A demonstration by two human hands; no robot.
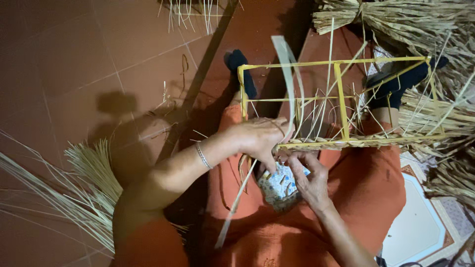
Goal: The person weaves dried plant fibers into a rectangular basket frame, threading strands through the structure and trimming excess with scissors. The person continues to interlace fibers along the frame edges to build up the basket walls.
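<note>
A yellow wire frame (341, 94), box-shaped, rests across my lap on orange trousers. Dried straw is wound along its near bar (356, 143). My left hand (257, 138) grips the near-left corner of the frame, fingers curled over the straw. My right hand (307, 173) pinches straw strands just under that same bar, close beside the left hand. A pale flat strip (289, 74) rises from the hands and loops over the frame. A patterned cloth bundle (279, 185) lies in my lap beneath the hands.
Bundles of dried straw (420, 29) pile up at the upper right and along the right edge. More loose straw (84, 193) fans over the red tiled floor at the left. A patterned mat (420, 222) lies at the lower right.
</note>
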